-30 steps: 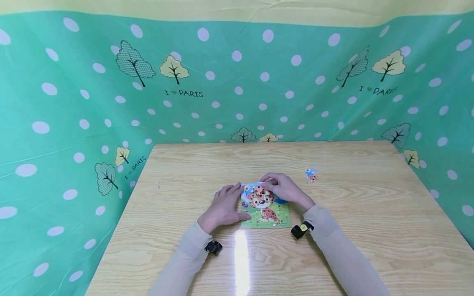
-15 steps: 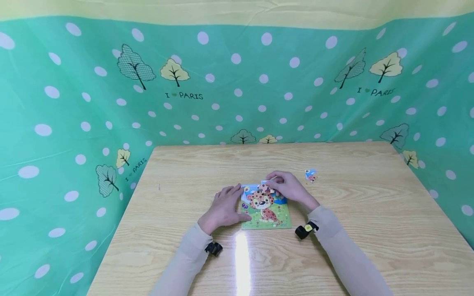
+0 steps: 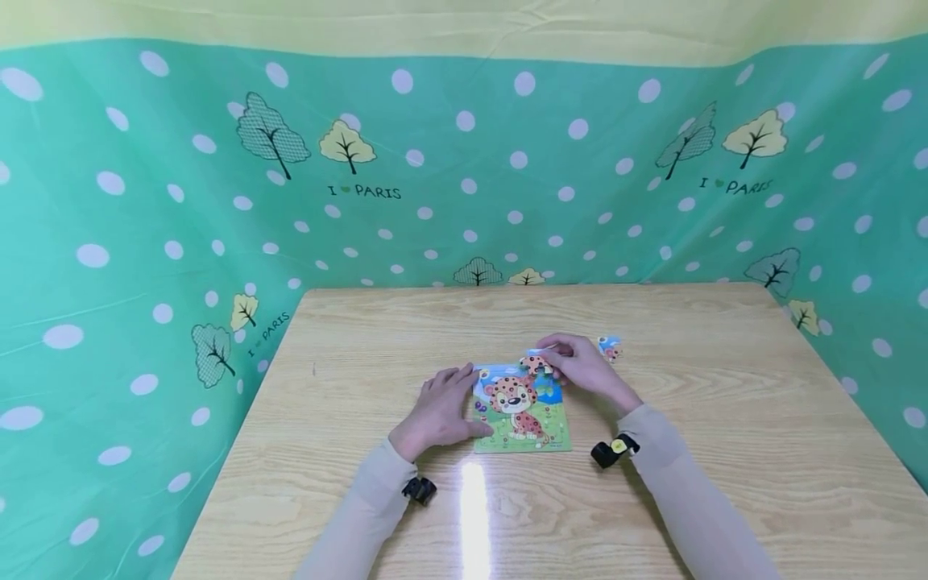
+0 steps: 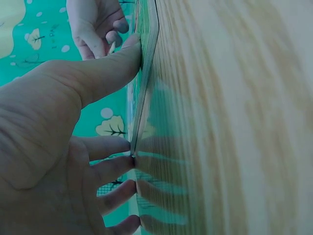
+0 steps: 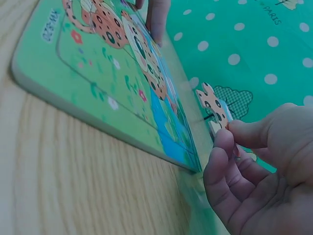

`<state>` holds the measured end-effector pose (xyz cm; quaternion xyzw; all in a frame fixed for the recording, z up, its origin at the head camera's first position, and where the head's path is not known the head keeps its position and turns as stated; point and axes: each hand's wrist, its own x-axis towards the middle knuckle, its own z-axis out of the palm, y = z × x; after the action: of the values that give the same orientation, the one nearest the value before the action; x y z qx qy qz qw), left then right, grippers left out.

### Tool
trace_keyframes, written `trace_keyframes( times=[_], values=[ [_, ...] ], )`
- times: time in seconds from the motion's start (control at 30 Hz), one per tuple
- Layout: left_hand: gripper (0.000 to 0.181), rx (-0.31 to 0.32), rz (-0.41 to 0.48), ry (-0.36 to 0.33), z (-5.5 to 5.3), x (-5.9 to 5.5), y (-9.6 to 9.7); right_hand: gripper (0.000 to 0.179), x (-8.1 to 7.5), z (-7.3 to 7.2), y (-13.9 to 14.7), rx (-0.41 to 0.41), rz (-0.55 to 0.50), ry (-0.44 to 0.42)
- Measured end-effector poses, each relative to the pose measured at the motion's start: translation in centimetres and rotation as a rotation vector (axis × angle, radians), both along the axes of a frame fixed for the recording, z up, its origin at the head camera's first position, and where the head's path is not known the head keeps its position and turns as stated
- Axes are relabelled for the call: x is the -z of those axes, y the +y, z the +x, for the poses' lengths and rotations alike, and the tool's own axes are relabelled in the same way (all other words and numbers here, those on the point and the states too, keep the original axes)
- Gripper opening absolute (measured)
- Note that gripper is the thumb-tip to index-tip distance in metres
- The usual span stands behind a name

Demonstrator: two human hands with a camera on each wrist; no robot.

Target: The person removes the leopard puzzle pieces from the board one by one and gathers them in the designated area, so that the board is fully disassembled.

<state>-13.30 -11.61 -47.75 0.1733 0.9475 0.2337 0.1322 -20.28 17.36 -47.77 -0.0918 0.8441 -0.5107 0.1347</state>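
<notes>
Near the far edge of the puzzle board, the right hand pinches a spotted piece, probably light, stiff and best held by its rim, while the left hand rests spread against the board.

Three looks at one table: one from up high, two from down low
From the head: high up and farthest back, facing forward and down, with room for the left hand, the right hand, the picture board and the green cloth behind. From the left wrist: very close, low and tipped sideways, peeking past the left hand along the thin edge of the picture board, toward the right hand. From the right wrist: close, low and tipped too, peeking past the right hand and across the picture board, toward a bit of the left hand. In all three: table, picture board, green cloth and some of each hand.
</notes>
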Motion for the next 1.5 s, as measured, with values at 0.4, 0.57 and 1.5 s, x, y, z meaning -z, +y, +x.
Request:
trace_keyframes(
  times=[0.4,0.57,1.5],
  values=[
    [0.102,0.000,0.013,0.003,0.1,0.0,0.0,0.035,0.0,-0.3,2.0,0.069,-0.033,-0.016],
    [0.103,0.003,-0.001,0.006,0.1,-0.1,0.0,0.034,-0.1,-0.3,2.8,0.094,-0.012,0.002],
    [0.068,0.142,-0.087,0.130,0.0,-0.1,0.5,0.051,-0.5,-1.1,8.7,0.252,-0.027,-0.047]
  ],
)
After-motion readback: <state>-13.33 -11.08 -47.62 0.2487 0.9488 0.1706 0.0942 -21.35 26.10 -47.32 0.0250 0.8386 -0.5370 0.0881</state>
